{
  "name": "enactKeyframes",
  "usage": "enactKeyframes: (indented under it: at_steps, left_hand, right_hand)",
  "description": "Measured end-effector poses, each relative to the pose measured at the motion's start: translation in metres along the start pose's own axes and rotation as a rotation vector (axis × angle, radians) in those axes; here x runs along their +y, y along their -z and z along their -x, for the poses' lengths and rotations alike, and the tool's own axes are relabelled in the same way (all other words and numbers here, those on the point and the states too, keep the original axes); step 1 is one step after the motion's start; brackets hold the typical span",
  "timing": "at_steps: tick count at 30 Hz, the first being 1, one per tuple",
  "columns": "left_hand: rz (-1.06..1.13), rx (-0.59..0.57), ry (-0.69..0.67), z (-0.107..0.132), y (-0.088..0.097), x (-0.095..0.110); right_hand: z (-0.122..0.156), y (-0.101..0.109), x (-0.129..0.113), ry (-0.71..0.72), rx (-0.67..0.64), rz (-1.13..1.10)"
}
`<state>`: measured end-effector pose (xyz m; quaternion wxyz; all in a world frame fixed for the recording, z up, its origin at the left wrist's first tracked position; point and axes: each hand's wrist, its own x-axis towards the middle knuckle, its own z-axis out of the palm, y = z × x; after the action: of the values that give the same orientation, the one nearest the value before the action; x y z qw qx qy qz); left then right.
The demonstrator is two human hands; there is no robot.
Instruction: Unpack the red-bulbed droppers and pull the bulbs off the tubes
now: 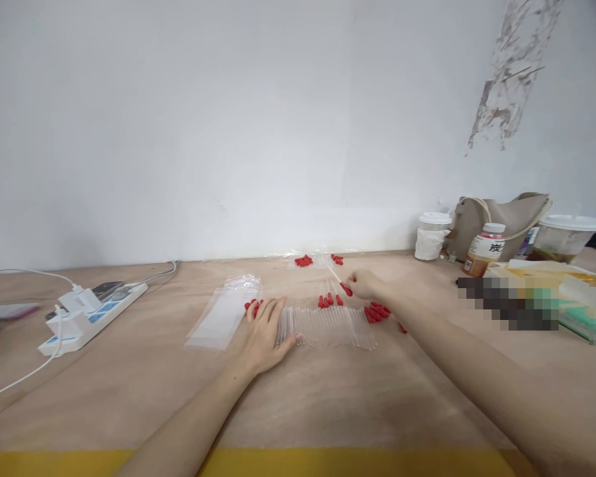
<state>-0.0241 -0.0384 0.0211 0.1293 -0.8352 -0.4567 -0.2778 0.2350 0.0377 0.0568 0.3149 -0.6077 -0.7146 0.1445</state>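
My right hand (365, 285) pinches a glass dropper by its red rubber bulb (346, 289), and the thin tube points up and to the left, toward the wall. Just left of it lie several more droppers with red bulbs (330, 301). A row of clear glass tubes (328, 327) is spread side by side on the table. At the row's left end my left hand (264, 331) lies flat with fingers stretched out, partly covering a few red bulbs (252, 307). More loose red bulbs (377, 312) sit at the row's right end.
Clear plastic bags (221, 318) lie left of my left hand; another bag with red bulbs (304, 261) is near the wall. A power strip (99, 318) with chargers stands left. Right are a lidded cup (432, 237), a bottle (484, 250), and a grey bag (506, 215).
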Motion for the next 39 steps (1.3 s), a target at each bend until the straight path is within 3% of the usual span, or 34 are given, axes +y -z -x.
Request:
enactKeyframes:
  at_steps: [4, 7, 10, 13, 18, 23, 39]
  left_hand:
    - [0.000, 0.112, -0.088, 0.000, -0.009, 0.011]
    - [-0.001, 0.171, -0.177, 0.000, -0.012, 0.027]
    - [-0.001, 0.184, -0.259, 0.002, -0.017, 0.039]
    - [0.050, 0.159, -0.286, 0.004, -0.024, 0.044]
    - [0.093, 0.084, -0.243, 0.005, -0.030, 0.041]
    - [0.092, -0.002, -0.229, 0.007, -0.022, 0.042]
    - [0.133, 0.002, -0.242, 0.011, -0.015, 0.047]
  right_hand:
    - [0.056, -0.006, -0.003, 0.124, -0.065, 0.007]
    - [0.093, -0.016, -0.002, 0.434, 0.054, 0.084]
    - [0.111, -0.027, 0.001, 0.582, 0.183, 0.135]
    - [0.115, -0.040, 0.002, 0.655, 0.299, 0.136]
    - [0.114, -0.052, -0.001, 0.708, 0.333, 0.134]
    - [0.116, -0.051, 0.001, 0.732, 0.354, 0.191]
    - [0.121, -0.045, -0.001, 0.785, 0.348, 0.122]
